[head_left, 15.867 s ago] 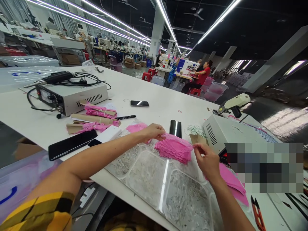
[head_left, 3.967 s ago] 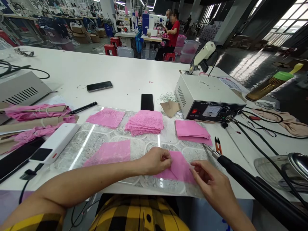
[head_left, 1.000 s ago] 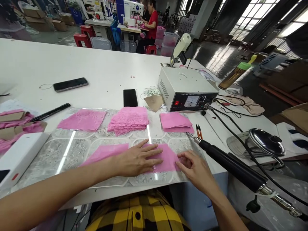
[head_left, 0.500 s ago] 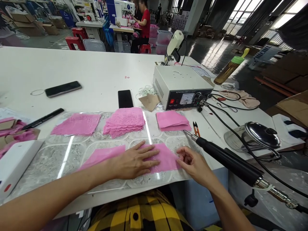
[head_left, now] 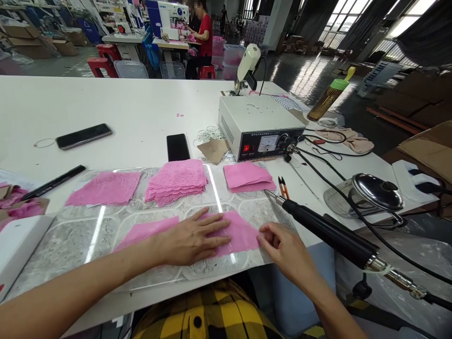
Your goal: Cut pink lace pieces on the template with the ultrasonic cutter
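The left hand (head_left: 192, 240) is still lying flat and open on the pink square (head_left: 236, 233) at the mat's (head_left: 70, 245) near edge — the right hand (head_left: 282, 247) is now pinching its right edge, the square staying smoothed

Our left hand (head_left: 192, 240) lies palm down, fingers spread flat and pointing toward the right hand (head_left: 282, 249), whose fingertips curl loosely together, both forearms reaching forward.
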### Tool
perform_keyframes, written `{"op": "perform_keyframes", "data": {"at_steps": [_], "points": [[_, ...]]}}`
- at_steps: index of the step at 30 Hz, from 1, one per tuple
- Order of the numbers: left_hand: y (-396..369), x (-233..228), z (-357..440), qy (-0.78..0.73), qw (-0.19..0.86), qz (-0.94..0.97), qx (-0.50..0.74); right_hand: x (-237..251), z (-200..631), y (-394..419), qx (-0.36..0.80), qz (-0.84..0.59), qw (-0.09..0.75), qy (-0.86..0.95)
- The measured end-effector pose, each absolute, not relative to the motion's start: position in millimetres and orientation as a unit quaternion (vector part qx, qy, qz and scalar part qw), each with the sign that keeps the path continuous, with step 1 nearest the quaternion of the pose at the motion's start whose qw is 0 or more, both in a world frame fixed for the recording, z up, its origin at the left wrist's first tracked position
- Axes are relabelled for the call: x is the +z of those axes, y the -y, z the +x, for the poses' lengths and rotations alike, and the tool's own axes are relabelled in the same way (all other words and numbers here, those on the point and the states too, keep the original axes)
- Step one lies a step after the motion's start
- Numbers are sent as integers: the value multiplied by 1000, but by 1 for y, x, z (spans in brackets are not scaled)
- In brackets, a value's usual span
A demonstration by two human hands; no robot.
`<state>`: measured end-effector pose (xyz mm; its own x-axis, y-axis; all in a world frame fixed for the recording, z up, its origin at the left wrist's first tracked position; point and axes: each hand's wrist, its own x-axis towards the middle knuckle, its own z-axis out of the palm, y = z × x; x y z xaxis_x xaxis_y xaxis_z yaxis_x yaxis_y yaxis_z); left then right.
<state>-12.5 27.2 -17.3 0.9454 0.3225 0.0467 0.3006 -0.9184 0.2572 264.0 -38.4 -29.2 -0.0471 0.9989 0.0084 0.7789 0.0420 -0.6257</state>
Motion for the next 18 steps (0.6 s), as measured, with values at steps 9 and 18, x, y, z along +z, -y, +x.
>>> {"op": "perform_keyframes", "data": {"at_steps": [9,18], "points": [[-36,-19,5,-133,137,981,30,-34,264,45,206,-633,235,708],[-37,-29,7,-149,113,982,32,-34,267,47,238,-617,255,706]]}}
